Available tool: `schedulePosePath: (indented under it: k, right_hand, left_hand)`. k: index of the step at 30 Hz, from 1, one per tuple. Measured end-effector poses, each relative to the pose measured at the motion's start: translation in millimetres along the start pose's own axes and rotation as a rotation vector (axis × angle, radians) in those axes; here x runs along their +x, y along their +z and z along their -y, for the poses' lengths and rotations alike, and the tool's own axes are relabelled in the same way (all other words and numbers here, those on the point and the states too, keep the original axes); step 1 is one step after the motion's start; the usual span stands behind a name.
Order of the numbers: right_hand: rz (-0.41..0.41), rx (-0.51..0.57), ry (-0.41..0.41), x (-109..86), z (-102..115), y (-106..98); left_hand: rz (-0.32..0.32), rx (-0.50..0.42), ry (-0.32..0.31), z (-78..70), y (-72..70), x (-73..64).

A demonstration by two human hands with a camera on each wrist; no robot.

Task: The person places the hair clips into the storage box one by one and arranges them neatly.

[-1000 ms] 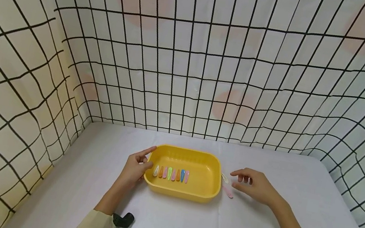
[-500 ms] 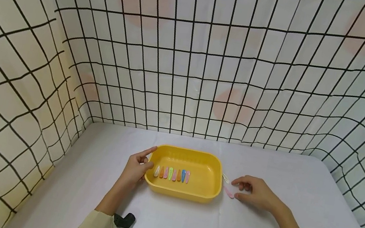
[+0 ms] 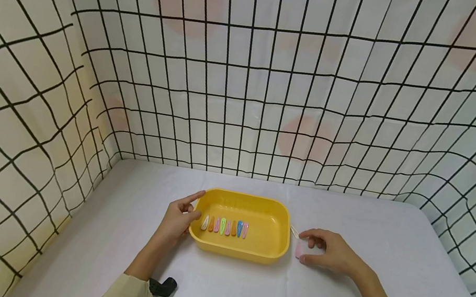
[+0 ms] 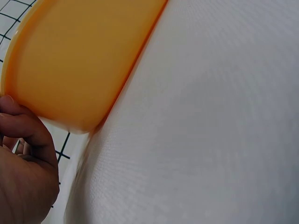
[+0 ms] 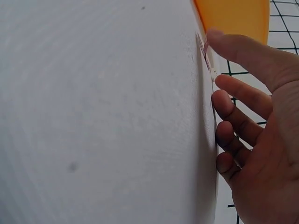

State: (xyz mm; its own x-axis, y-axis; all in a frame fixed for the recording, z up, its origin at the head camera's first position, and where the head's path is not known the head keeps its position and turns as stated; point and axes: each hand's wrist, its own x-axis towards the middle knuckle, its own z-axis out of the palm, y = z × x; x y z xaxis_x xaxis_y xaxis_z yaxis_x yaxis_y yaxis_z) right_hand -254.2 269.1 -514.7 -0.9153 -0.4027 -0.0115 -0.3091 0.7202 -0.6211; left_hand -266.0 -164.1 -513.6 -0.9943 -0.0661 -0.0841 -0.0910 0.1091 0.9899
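Observation:
My left hand (image 3: 178,218) grips the left end of a yellow plastic tray (image 3: 234,253), its thumb over the rim. In the left wrist view, that hand (image 4: 28,154) is at the tray's outer wall (image 4: 70,70). My right hand (image 3: 332,251) is just right of the tray, low over the table, with thumb and index finger apart. Its thumb tip touches a pink snap hair clip (image 3: 299,249). Near the index fingertip lies a white hair clip (image 3: 294,231). In the right wrist view, the thumb (image 5: 233,46) is at the pink clip (image 5: 205,46).
Inside the tray, several coloured snap hair clips stand in a row, among them a green clip (image 3: 222,226) and a blue clip (image 3: 239,229). White cloth covers the table (image 3: 231,296). Black grid netting (image 3: 248,118) over white sheeting encloses the back and sides.
My right hand has shifted slightly right, then back left to the pink clip, which has turned to point more straight away from me. The left hand and tray stay put.

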Motion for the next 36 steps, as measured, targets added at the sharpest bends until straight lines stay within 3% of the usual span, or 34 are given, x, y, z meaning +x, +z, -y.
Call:
schedulePosePath:
  k: [12, 36]
  right_hand:
    - [-0.058, -0.007, 0.079, 1.3, 8, 8]
    - [-0.06, -0.042, 0.079, 3.4, 6, 12]
  left_hand:
    - [0.006, 0.0, 0.013, -0.3, -0.6, -1.7]
    - [0.009, -0.011, 0.004, 0.6, -0.2, -1.0]
